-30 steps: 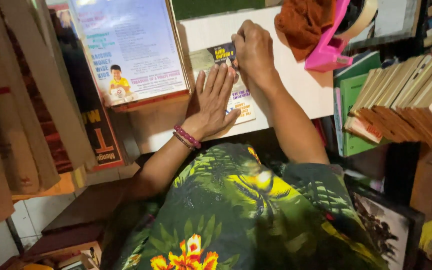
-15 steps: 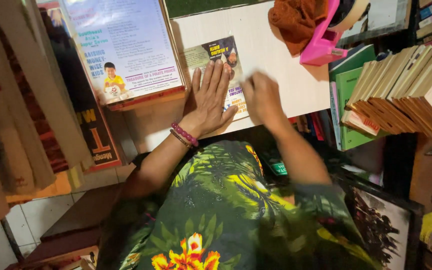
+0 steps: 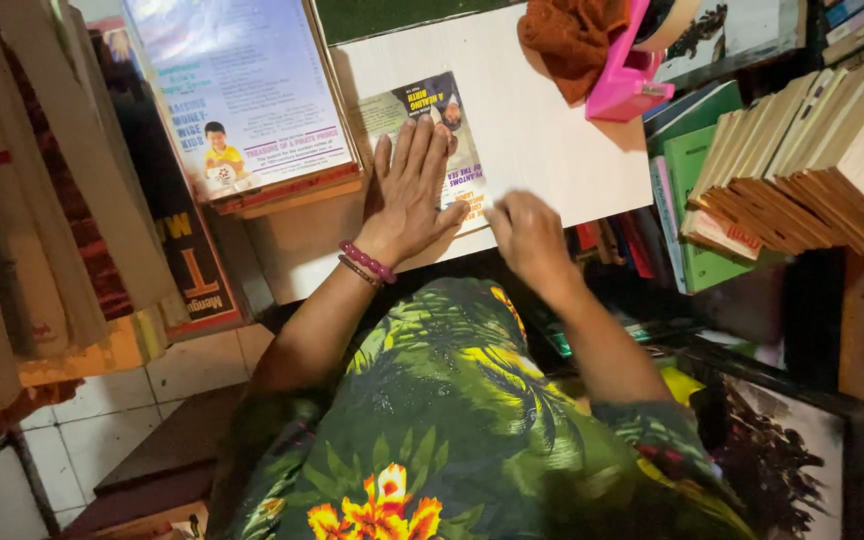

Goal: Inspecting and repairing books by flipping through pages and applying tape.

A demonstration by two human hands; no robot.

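A thin booklet (image 3: pixel 430 110) with a dark, picture-covered front lies flat on the white table (image 3: pixel 542 140). My left hand (image 3: pixel 410 195) presses down on its near half, palm flat and fingers spread; a bead bracelet circles that wrist. My right hand (image 3: pixel 524 232) rests at the booklet's near right corner by the table's front edge, fingers curled in, slightly blurred. Whether it pinches the cover or a page is not visible.
A stack of books topped by a pale blue cover (image 3: pixel 242 95) sits left of the booklet. A rust-coloured cloth (image 3: pixel 572 35) and a pink tape dispenser (image 3: pixel 627 75) lie at the far right. Rows of books (image 3: pixel 812 150) stand right; more lean at left (image 3: pixel 42 200).
My right hand has drawn back from the booklet's far end to its near right corner. The left hand has stayed flat on the booklet.
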